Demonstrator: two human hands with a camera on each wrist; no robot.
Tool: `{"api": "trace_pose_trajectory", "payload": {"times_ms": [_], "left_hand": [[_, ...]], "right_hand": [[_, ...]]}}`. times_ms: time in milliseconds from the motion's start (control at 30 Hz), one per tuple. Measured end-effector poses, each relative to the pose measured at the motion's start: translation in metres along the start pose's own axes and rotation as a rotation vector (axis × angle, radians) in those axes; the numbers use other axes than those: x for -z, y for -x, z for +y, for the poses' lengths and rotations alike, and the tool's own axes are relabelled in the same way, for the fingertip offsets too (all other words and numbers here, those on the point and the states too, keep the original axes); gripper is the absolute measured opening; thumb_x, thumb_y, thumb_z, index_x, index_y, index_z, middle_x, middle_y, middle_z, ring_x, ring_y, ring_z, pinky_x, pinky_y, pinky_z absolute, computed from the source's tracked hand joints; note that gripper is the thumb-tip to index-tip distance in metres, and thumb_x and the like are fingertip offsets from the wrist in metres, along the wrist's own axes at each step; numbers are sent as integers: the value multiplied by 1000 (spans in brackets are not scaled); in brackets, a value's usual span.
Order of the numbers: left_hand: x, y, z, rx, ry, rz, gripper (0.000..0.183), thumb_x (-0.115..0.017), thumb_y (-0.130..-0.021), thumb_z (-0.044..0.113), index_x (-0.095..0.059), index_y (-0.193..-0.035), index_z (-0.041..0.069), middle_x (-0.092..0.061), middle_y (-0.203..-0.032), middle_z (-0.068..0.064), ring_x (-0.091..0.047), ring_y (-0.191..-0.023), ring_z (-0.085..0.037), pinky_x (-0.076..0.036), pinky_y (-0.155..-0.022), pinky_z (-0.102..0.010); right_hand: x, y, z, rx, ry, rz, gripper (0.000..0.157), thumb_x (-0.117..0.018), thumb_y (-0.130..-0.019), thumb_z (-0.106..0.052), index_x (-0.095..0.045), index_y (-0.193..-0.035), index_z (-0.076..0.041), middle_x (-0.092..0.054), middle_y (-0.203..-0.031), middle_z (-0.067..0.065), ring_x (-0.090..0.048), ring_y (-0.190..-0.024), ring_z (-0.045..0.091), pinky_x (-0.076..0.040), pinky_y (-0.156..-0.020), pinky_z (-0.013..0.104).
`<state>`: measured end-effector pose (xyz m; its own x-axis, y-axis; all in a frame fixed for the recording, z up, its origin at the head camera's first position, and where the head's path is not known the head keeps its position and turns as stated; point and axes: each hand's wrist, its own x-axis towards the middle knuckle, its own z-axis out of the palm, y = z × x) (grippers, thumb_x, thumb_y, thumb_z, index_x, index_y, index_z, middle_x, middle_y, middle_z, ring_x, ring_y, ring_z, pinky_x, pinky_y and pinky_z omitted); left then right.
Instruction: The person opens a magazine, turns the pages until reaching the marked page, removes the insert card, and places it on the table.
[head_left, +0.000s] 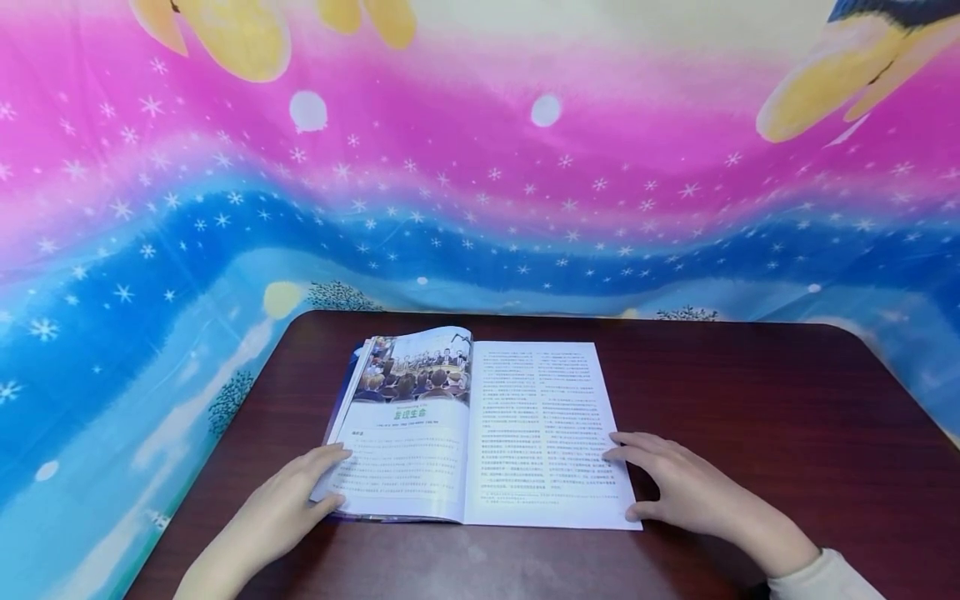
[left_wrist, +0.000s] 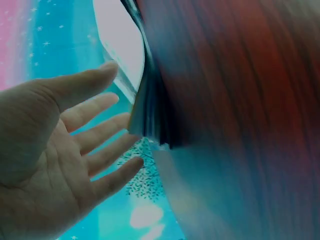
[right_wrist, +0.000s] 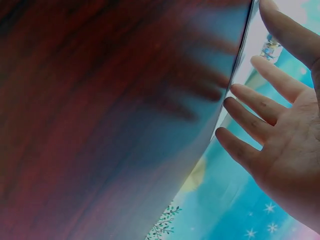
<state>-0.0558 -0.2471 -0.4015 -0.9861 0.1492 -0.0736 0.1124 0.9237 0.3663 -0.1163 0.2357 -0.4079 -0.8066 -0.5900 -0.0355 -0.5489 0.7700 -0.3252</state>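
Note:
An open magazine [head_left: 467,433] lies flat on the dark wooden table, its left page carrying a colour picture of a crowd above green Chinese characters and the right page filled with columns of text. At its left edge is my left hand [head_left: 281,500], with thumb and fingertips right at the page edge. In the left wrist view those fingers are spread and extended beside the thick page stack [left_wrist: 150,115]. My right hand [head_left: 697,487] rests by the right edge, fingertips over the page's margin and the thumb at the lower corner. Its fingers look straight and spread in the right wrist view.
The table [head_left: 750,383] has rounded far corners and a glossy reddish-brown top, which reflects the right hand in the right wrist view. Behind and beside it hangs a cloth [head_left: 480,192] in pink and blue with white snowflakes.

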Motion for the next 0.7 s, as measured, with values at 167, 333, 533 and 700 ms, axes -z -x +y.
{"api": "trace_pose_trajectory", "payload": {"times_ms": [167,333,533,700], "left_hand": [[1,-2,-9,-60,-10,-33,49,-79,-85,17,-64,-130,8,-53,-142,-16,-49,-130,-39,-43,-99,-58],[1,-5,-14,-62,2,-83,50,-79,-85,23,-65,-131,9,-52,-144,-15,-47,-132,-39,-42,-101,-58],[-1,-7,-19,-68,-8,-78,53,-81,-82,23,-65,-130,9,-55,-139,-16,-49,-129,-41,-42,-99,-60],[-1,-8,-20,-50,-24,-54,56,-84,-79,21,-65,-130,10,-59,-134,-13,-52,-126,-39,-44,-96,-60]], "right_hand": [[-2,0,2,19,-5,6,66,-91,-69,-30,-65,-127,-13,-50,-145,14,-48,-130,40,-43,-96,59],[-4,0,3,25,-2,17,64,-91,-69,-29,-66,-126,-13,-50,-145,14,-48,-129,39,-44,-96,58],[-5,0,2,16,0,17,61,-90,-70,-30,-67,-124,-13,-50,-145,14,-49,-129,39,-44,-96,58],[-5,-1,0,8,18,32,55,-88,-73,-28,-68,-122,-13,-53,-142,13,-50,-128,37,-45,-96,56]]}}
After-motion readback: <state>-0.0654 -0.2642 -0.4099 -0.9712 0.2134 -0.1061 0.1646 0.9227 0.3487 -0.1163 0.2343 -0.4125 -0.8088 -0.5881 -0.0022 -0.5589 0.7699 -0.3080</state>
